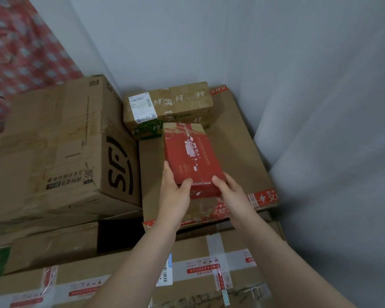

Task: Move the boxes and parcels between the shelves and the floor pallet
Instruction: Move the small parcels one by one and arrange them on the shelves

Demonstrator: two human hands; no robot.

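Observation:
A small red box (191, 156) with torn white label scraps is held over a wide flat cardboard box (238, 156) in the wall corner. My left hand (173, 192) grips its near left corner, thumb on top. My right hand (231, 192) grips its near right corner the same way. Behind the red box lies a taped brown parcel (178, 105) with a white shipping label. Whether the red box rests on the flat box or hangs just above it, I cannot tell.
A big SF carton (60, 147) stands to the left, taller than the flat box. Lower cartons with red-and-white tape (220, 263) fill the foreground. Grey walls (320, 107) close in at the back and right. Red patterned cloth (16, 47) hangs upper left.

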